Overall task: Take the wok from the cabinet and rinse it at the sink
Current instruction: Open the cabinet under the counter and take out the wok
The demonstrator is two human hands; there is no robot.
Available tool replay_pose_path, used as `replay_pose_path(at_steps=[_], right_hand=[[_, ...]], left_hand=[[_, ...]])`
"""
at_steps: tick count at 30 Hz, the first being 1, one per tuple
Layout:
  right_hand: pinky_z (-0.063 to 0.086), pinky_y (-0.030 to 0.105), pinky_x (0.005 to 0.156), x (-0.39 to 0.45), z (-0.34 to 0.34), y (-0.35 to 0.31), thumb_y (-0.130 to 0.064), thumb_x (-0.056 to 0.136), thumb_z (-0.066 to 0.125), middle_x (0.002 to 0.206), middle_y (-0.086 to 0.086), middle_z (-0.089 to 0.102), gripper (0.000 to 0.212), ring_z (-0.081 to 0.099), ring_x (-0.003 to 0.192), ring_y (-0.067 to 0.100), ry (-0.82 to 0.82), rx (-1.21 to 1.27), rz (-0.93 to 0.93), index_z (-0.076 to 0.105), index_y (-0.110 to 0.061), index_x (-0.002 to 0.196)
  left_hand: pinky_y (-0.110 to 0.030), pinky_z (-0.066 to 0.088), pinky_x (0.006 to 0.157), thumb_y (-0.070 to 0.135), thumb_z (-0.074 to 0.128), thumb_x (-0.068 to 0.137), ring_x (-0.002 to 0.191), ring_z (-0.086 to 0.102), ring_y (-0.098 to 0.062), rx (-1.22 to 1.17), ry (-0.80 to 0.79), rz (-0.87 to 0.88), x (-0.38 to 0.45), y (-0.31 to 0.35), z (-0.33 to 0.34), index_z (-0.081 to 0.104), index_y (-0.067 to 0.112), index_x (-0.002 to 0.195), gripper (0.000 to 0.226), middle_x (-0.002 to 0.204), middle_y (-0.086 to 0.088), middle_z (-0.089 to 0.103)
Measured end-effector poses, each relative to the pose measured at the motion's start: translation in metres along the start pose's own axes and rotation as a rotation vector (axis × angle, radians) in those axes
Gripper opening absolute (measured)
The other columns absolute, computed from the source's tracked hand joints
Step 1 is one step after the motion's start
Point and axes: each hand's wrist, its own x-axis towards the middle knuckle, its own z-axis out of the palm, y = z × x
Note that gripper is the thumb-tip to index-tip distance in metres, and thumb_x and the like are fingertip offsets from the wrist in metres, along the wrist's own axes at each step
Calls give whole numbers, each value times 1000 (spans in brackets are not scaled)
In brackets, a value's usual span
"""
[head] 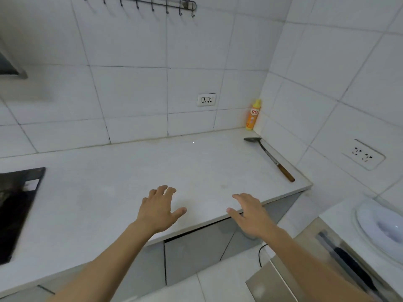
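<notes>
Both hands, left [158,211] & right [250,215], spread empty over the desk [122,175]. Wok's not visible, prob. behind the cabinet door [196,256] below. Reach down, open it fully before grabbing.

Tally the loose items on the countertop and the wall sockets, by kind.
Bottle: 1
Spatula: 1
Wall sockets: 2
Total: 4
</notes>
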Motion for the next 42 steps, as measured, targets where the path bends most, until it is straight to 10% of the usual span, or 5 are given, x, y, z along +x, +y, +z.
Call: replay_pose_path(at_steps=[12, 18, 24, 42], right_hand=[[38, 33, 98, 34, 79, -32, -51, 96, 46, 134, -2, 50, 47, 48, 119, 16, -224, 676, 317, 48, -22, 133], [47, 43, 88, 51, 130, -27, -59, 96, 39, 121, 19, 61, 70, 60, 108, 35, -342, 1338, 745, 46, -2, 137], [35, 48, 111, 59, 170, -21, -67, 92, 36, 115, 19, 59, 83, 47, 128, 36, -391, 1767, 966, 43, 1, 138], [34, 50, 111, 86, 222, -54, -71, 90, 37, 149, 20, 39, 86, 43, 134, 36, -400, 1975, 1045, 27, -10, 150]], left_hand=[[-41, 36, 107, 61, 50, 90, 136, 33, -26, -44, -132, -175, -9, -44, 46, 34, 23, 145, 69, 153, 0, 33], [-40, 36, 109, 55, 50, 93, 139, 29, -25, -55, -207, -212, -5, -50, 72, 29, 21, 148, 68, 154, 0, 31], [-38, 39, 107, 49, 52, 93, 140, 23, -26, -51, -269, -222, -5, -55, 104, 30, 20, 146, 64, 154, 0, 27], [-33, 43, 106, 30, 62, 90, 143, 17, -24, 0, -288, -216, -9, -81, 125, 28, 28, 150, 70, 160, 4, 14]])
